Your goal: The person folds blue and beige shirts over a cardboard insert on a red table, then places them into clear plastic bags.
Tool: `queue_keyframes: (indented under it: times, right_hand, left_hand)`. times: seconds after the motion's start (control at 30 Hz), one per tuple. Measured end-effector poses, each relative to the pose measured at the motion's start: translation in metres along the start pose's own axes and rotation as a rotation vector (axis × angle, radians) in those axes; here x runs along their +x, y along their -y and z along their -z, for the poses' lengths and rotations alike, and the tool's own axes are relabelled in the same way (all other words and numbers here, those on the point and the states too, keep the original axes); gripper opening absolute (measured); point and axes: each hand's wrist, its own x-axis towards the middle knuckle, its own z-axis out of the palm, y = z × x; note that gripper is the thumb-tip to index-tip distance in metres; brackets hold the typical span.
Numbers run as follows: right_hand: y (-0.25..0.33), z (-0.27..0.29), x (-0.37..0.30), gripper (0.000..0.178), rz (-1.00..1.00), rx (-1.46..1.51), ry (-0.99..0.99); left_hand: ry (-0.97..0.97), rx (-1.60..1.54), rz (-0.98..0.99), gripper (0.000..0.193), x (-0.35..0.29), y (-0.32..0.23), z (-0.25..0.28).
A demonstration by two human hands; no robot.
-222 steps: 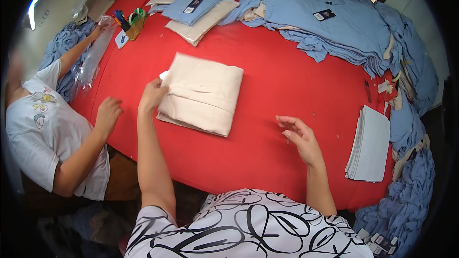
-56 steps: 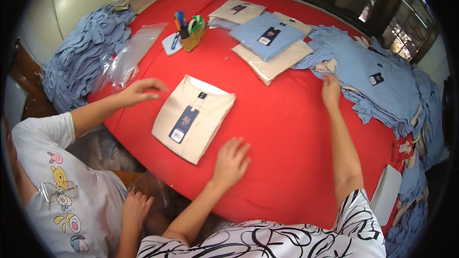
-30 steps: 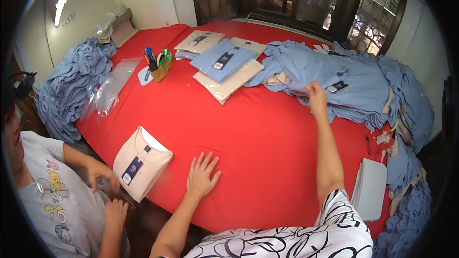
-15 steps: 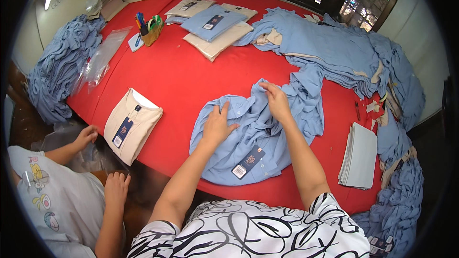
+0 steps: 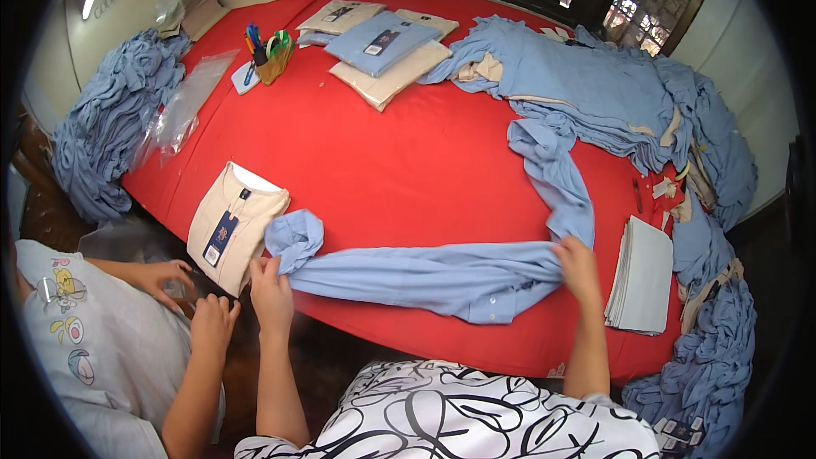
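A light blue buttoned shirt (image 5: 425,276) is stretched sideways along the near edge of the red table. My left hand (image 5: 270,285) pinches it at its left end, close to a folded beige shirt. My right hand (image 5: 580,268) grips the other end. Past my right hand, one sleeve (image 5: 557,174) trails away up the table; a bunched sleeve end (image 5: 295,238) lies beyond my left hand, against the beige shirt. The folded beige shirt (image 5: 255,221) has a white insert at its collar and a dark hang tag (image 5: 221,238).
At left, a co-worker's hands (image 5: 212,323) are near the table edge. Blue garments (image 5: 586,85) are heaped at the back right, others (image 5: 115,119) at far left. Bagged shirts (image 5: 382,42), a pen holder (image 5: 270,59) and grey-white sheets (image 5: 642,276) lie on the table.
The bunched blue shirt is now pulled out into a long strip. My hands have moved apart, left toward the beige shirt and right toward the sheets. Its tag no longer shows.
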Motion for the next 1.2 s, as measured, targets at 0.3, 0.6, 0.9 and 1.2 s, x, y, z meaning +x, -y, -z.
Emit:
queue_keyframes:
  times: [0.3, 0.6, 0.9, 1.2]
  right_hand:
    - [0.099, 0.287, -0.032, 0.028, 0.859, 0.520, 0.492]
    - [0.003, 0.136, 0.148, 0.042, 0.152, -0.001, -0.386]
    - [-0.019, -0.033, -0.020, 0.050, -0.326, -0.261, -0.008]
    - [-0.016, -0.063, -0.030, 0.017, -0.381, 1.471, -0.184]
  left_hand:
    - [0.364, -1.196, -0.269, 0.037, 0.205, -0.122, 0.091]
    - [0.154, -0.400, -0.801, 0.073, 0.209, -0.318, -0.065]
    - [0.541, -0.128, -0.040, 0.056, -0.015, -0.184, -0.136]
    - [0.583, -0.459, -0.038, 0.034, 0.001, -0.167, -0.163]
